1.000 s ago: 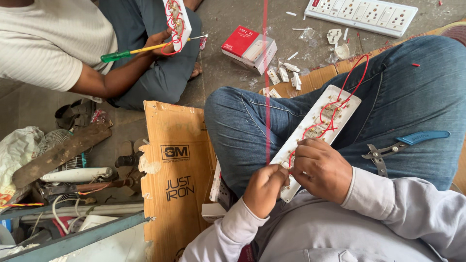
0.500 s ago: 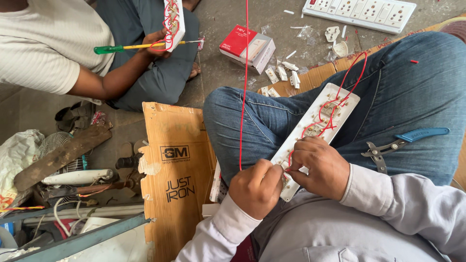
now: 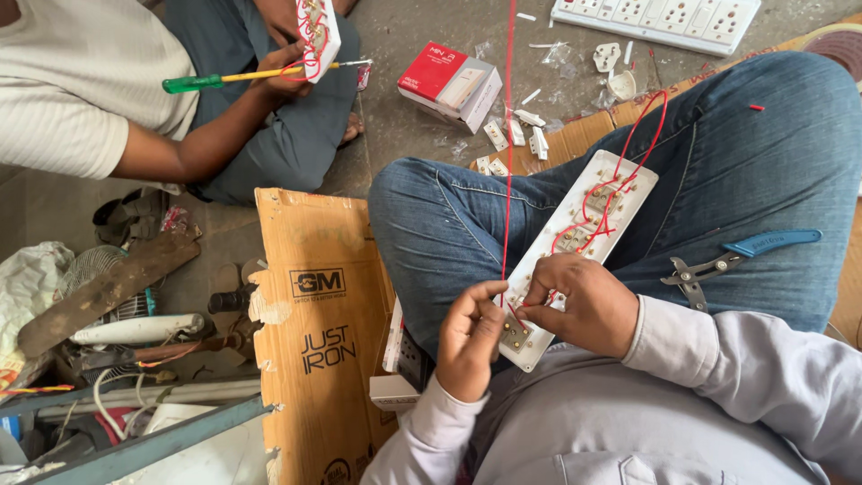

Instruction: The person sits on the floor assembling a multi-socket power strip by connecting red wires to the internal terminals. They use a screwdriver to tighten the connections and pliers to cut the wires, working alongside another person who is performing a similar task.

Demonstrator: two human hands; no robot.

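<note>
A long white switch board (image 3: 620,193) lies back-side up across my jeans-clad lap, with red wires looped between its terminals. My left hand (image 3: 469,341) pinches a long red wire (image 3: 508,135) that runs straight up out of view. My right hand (image 3: 582,304) rests on the board's near end, fingertips meeting the left hand's at a brass terminal (image 3: 515,332). Both hands touch the same wire end.
Blue-handled pliers (image 3: 736,254) lie on my right thigh. A torn cardboard sheet (image 3: 314,314) covers the floor at left. Another person (image 3: 108,90) sits opposite, working a second board with a green-handled screwdriver (image 3: 242,79). A red-and-white box (image 3: 449,81), loose white parts and another switch board (image 3: 664,18) lie beyond.
My left hand has shifted up toward the board's near end and now meets the right hand's fingers. The long red wire has swung slightly to the right. The other person's screwdriver moved a little.
</note>
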